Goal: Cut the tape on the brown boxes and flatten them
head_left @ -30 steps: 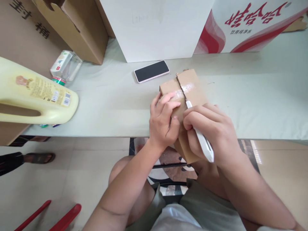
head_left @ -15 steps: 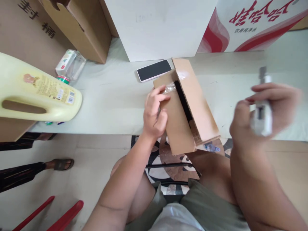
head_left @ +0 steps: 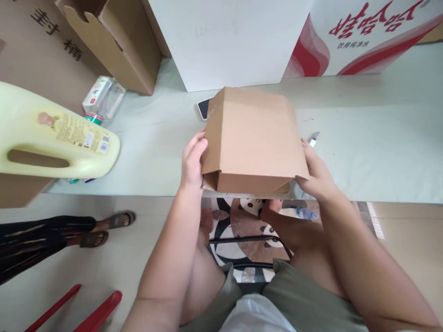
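Observation:
A small brown cardboard box (head_left: 252, 136) is held up over the table's front edge, a plain face turned toward me. My left hand (head_left: 193, 161) grips its left side, fingers curled round the edge. On the right side my right hand (head_left: 315, 173) presses against the box, fingers against the cardboard. A white utility knife (head_left: 313, 139) lies on the pale table (head_left: 374, 147) just behind my right hand; only its tip shows. A phone (head_left: 203, 108) is mostly hidden behind the box.
A big yellow jug (head_left: 51, 145) lies at the left, a clear plastic bottle (head_left: 103, 97) behind it. Cardboard cartons (head_left: 117, 46), a white box (head_left: 231, 41) and a red-and-white carton (head_left: 363, 32) line the back. Another person's sandalled feet (head_left: 110, 226) stand at the left.
My right hand set the knife down on the table and came back to the box. The box was lifted and turned so a plain face is up, held by both hands.

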The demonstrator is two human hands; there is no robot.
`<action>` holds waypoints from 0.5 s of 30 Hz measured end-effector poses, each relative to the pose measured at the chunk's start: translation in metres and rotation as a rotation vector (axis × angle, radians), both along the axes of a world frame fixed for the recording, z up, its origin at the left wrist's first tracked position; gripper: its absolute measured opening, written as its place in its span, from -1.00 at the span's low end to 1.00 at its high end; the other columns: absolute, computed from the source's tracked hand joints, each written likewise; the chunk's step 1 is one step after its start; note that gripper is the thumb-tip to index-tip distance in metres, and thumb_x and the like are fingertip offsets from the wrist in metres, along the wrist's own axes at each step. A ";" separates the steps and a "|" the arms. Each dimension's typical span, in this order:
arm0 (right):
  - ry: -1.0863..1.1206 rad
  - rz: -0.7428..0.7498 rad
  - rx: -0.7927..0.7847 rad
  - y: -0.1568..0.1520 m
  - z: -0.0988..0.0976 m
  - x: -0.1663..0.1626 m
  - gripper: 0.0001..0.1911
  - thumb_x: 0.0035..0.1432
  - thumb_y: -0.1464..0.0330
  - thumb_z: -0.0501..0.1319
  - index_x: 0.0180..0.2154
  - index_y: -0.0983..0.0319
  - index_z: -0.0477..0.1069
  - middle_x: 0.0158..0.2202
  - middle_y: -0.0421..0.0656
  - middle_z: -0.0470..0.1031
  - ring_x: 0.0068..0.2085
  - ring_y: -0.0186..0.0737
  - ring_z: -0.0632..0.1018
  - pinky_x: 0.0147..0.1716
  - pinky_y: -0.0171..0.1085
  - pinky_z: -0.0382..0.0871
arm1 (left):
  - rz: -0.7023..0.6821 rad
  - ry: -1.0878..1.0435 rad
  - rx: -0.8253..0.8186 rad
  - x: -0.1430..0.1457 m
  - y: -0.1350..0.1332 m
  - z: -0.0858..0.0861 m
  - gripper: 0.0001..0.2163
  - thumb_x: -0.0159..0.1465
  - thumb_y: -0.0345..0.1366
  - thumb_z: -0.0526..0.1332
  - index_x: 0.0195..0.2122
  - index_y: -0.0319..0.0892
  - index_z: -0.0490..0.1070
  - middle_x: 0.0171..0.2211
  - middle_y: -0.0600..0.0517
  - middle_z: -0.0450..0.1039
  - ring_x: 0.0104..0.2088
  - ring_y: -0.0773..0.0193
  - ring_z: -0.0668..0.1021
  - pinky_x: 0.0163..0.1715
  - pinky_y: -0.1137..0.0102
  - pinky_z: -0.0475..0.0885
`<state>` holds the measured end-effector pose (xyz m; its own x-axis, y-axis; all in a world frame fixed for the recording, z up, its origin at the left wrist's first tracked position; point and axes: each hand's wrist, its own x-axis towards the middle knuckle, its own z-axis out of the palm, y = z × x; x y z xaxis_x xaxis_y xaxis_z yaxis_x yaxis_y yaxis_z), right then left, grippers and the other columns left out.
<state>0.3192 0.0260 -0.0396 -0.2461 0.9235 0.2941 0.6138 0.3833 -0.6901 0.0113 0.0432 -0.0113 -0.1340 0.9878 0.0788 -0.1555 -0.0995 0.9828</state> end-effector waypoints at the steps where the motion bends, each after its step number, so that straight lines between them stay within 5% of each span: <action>1: 0.112 0.007 -0.022 -0.002 -0.001 0.000 -0.37 0.21 -0.08 0.22 0.18 0.11 0.40 0.22 0.05 0.48 0.23 0.21 0.51 0.24 0.21 0.39 | 0.012 -0.028 -0.043 0.000 -0.001 0.004 -0.67 0.13 -0.03 0.33 -0.18 -0.12 0.52 0.00 -0.08 0.61 0.01 0.00 0.65 -0.07 0.18 0.57; 4: 0.348 -0.019 -0.155 -0.010 -0.005 0.001 -0.25 0.12 -0.15 0.30 0.21 0.10 0.37 0.17 0.02 0.52 0.17 0.19 0.56 0.09 0.10 0.54 | 0.097 -0.137 -0.168 -0.001 -0.005 0.016 -0.73 0.00 -0.25 0.39 -0.25 -0.16 0.52 -0.19 -0.03 0.62 -0.20 0.12 0.66 -0.27 0.31 0.52; 7: 0.453 0.045 -0.260 -0.015 -0.003 -0.006 -0.23 0.06 -0.14 0.36 0.20 0.10 0.37 0.13 0.01 0.55 0.20 0.18 0.54 0.16 0.12 0.50 | 0.160 -0.179 -0.210 -0.002 -0.006 0.022 -0.77 -0.03 -0.32 0.37 -0.30 -0.17 0.50 -0.33 0.02 0.58 -0.26 0.14 0.64 -0.31 0.34 0.50; 10: 0.491 0.033 -0.303 -0.016 0.003 -0.017 -0.28 0.01 -0.07 0.44 0.11 0.13 0.41 -0.01 0.01 0.60 0.12 0.14 0.59 0.15 0.11 0.51 | 0.147 -0.224 -0.203 -0.003 -0.006 0.024 -0.78 0.02 -0.27 0.34 -0.28 -0.14 0.49 -0.32 0.00 0.58 -0.12 0.05 0.65 -0.17 0.26 0.55; 15: 0.557 -0.112 -0.303 -0.013 0.007 -0.027 -0.49 -0.07 0.03 0.51 -0.17 0.15 0.47 -0.17 -0.02 0.63 -0.10 0.07 0.64 -0.16 0.00 0.60 | -0.021 -0.304 -0.163 -0.004 -0.009 0.023 -0.57 0.11 -0.05 0.32 -0.02 -0.09 0.51 -0.07 -0.07 0.60 0.14 -0.08 0.57 -0.01 0.22 0.54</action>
